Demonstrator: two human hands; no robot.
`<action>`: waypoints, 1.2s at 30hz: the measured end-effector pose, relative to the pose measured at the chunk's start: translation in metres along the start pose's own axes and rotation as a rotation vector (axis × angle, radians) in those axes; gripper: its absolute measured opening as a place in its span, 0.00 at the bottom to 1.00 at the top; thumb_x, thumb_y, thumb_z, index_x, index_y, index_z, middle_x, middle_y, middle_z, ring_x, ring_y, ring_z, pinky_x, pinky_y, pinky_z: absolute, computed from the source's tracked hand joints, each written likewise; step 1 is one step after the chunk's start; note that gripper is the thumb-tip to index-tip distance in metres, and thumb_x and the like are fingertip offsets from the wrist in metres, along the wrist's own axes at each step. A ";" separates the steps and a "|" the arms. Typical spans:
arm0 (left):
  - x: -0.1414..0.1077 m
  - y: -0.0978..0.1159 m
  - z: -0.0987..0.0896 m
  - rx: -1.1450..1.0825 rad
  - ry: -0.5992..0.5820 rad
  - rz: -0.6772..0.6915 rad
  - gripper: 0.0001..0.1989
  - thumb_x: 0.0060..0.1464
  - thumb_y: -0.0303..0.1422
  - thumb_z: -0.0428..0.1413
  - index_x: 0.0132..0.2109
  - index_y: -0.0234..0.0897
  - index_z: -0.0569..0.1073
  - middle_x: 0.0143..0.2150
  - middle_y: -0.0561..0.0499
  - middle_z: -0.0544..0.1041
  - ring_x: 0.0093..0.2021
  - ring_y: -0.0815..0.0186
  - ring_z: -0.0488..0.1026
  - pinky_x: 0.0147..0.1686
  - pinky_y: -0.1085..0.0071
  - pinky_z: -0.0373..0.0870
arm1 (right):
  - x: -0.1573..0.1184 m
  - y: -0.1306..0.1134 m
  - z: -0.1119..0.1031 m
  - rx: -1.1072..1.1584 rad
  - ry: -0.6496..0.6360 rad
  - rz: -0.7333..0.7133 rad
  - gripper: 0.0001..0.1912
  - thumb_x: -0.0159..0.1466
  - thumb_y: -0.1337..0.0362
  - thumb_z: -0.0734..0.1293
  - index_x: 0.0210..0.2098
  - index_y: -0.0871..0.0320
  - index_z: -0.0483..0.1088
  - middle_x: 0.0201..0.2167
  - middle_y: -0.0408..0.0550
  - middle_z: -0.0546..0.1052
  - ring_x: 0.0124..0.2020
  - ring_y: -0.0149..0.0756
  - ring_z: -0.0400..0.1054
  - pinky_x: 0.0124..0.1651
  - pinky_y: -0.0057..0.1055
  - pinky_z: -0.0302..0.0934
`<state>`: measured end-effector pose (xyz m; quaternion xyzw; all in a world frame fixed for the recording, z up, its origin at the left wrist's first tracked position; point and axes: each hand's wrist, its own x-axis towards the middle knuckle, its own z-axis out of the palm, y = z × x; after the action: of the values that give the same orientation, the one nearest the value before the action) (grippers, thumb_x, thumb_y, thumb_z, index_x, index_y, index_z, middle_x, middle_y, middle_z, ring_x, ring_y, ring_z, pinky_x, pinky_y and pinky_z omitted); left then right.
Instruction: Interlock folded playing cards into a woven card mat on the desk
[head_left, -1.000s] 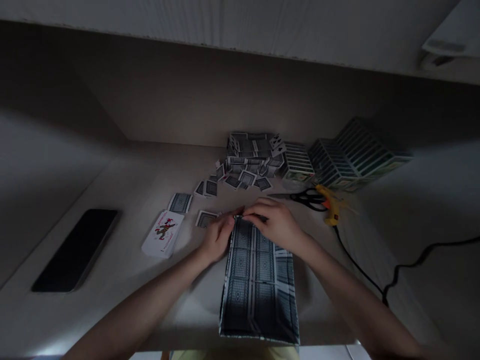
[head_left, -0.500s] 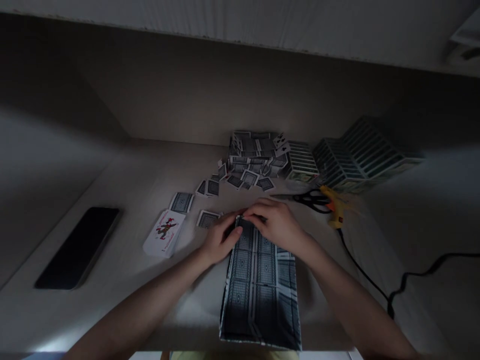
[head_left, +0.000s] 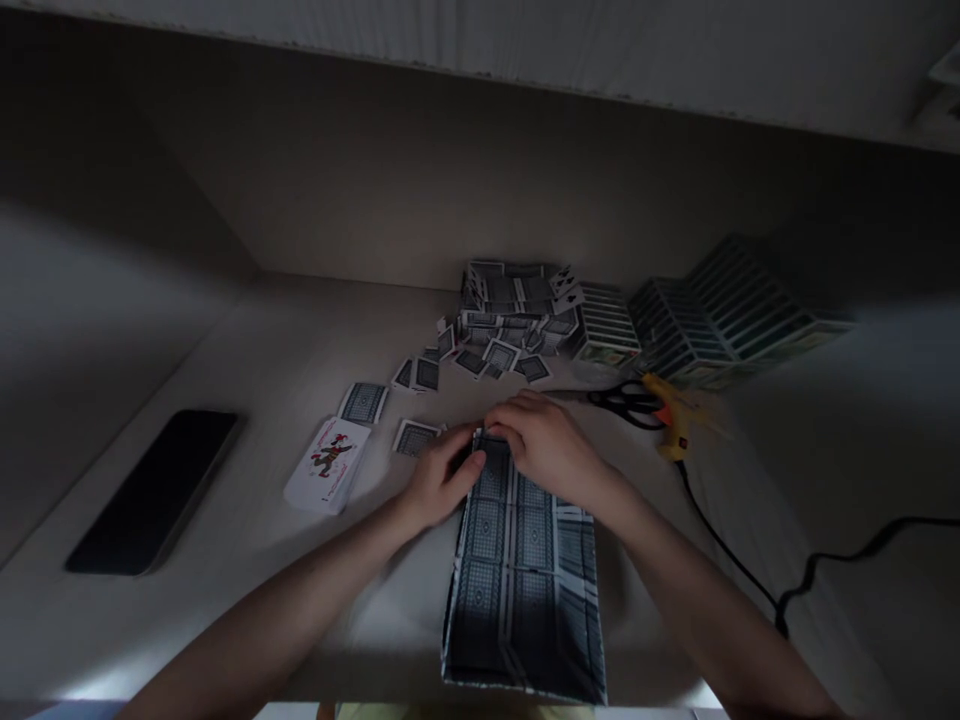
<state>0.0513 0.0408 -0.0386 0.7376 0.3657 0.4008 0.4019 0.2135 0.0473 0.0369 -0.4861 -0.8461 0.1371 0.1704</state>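
Left hand (head_left: pixel 441 478) and right hand (head_left: pixel 546 445) at the far end of an open card box (head_left: pixel 510 575), a long form of joined playing cards. Left hand: thumb and fingers nearly closed over the far left corner, the thumb on the inner side. Right hand: fingers bent and drawn together on the far edge, just beside the left fingertips; the exact gap between its fingertips is hidden. The box reaches to the near edge of the desk (head_left: pixel 285 370), slightly right of its middle; its cards show patterned blue-grey backs.

Left of the hands: a small card (head_left: pixel 414 438), a patterned card (head_left: pixel 364 402) and a card stack (head_left: pixel 328 465), topped by a joker figure with red lettering too small to read. Toward the left edge: a dark phone (head_left: pixel 154 492). Right: black-handled scissors (head_left: pixel 626 402) touching or nearly touching a yellow glue gun (head_left: pixel 673 425), its label illegible, with a black cord (head_left: pixel 806 580). Far edge: loose cards (head_left: pixel 499 357), a card structure (head_left: pixel 517 295) bearing black pips, and striped structures (head_left: pixel 697 320) toward the far right corner.
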 end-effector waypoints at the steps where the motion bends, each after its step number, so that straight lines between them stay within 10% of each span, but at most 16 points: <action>1: 0.000 0.001 0.000 0.005 -0.004 0.000 0.16 0.56 0.35 0.46 0.48 0.33 0.68 0.46 0.45 0.73 0.44 0.62 0.70 0.44 0.67 0.64 | 0.000 -0.001 0.000 -0.014 -0.003 0.004 0.08 0.60 0.74 0.59 0.30 0.59 0.69 0.29 0.46 0.72 0.35 0.33 0.63 0.38 0.28 0.54; 24: -0.002 -0.003 0.001 0.009 -0.018 -0.003 0.19 0.57 0.37 0.43 0.51 0.33 0.67 0.49 0.43 0.72 0.47 0.61 0.69 0.46 0.65 0.63 | -0.006 -0.014 0.005 -0.173 -0.042 0.082 0.08 0.59 0.74 0.60 0.31 0.58 0.69 0.30 0.47 0.70 0.36 0.35 0.61 0.38 0.30 0.53; 36: -0.001 0.003 -0.001 -0.034 -0.056 -0.029 0.19 0.57 0.36 0.44 0.52 0.36 0.67 0.49 0.44 0.73 0.49 0.60 0.68 0.48 0.65 0.63 | -0.022 0.010 -0.025 0.135 -0.006 0.067 0.10 0.60 0.69 0.62 0.37 0.54 0.74 0.34 0.44 0.77 0.37 0.33 0.69 0.41 0.30 0.61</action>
<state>0.0504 0.0388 -0.0359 0.7364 0.3581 0.3804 0.4300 0.2423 0.0347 0.0519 -0.5009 -0.8188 0.2010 0.1956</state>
